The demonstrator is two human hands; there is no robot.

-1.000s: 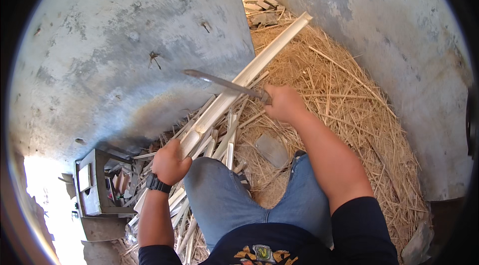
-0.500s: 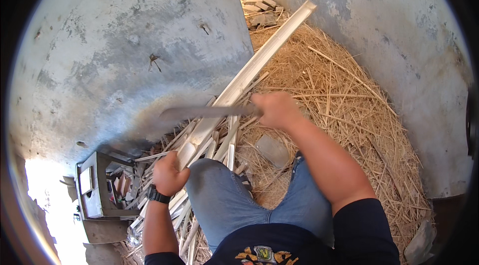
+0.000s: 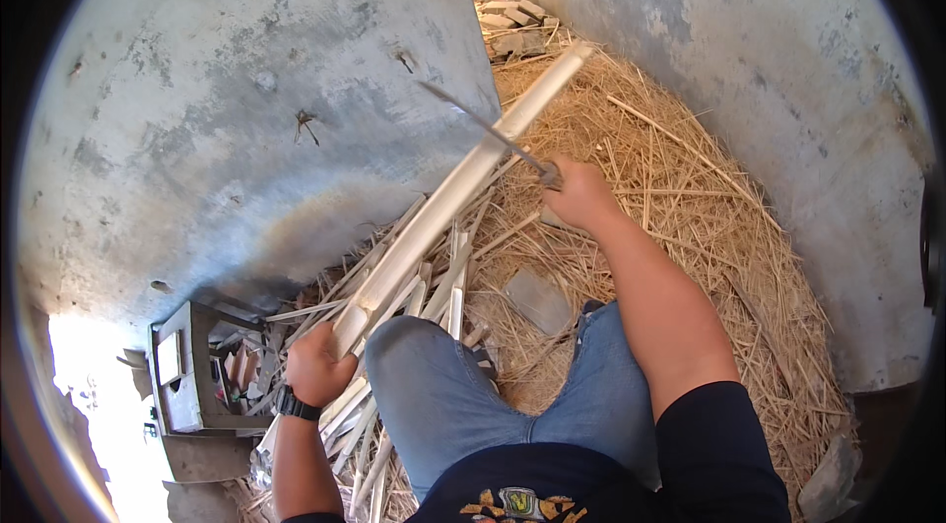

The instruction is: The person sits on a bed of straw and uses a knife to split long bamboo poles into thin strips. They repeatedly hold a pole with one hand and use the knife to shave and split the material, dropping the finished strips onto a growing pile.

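Observation:
A long, pale split bamboo piece [image 3: 434, 213] with a hollow inner face slants from beside my left knee up to the far right. My left hand [image 3: 320, 365], with a dark watch on its wrist, is closed round the near end. In my right hand [image 3: 579, 193] is the handle of a machete [image 3: 461, 107]. Its long, thin blade points to the far left and crosses over the far half of the bamboo, edge nearly in line with my view. Whether blade and bamboo touch, I cannot tell.
Split bamboo strips [image 3: 367, 464] lie piled by my left leg. Straw-like shavings [image 3: 680, 218] cover the floor ahead and to the right, around a flat grey slab [image 3: 539, 300]. A wooden frame box [image 3: 202, 365] stands at left. Worn grey walls [image 3: 325, 60] close in both sides.
My right hand has moved a little away and to the right, and the machete blade has swung up toward the far left. My left hand and the bamboo have shifted toward the near left.

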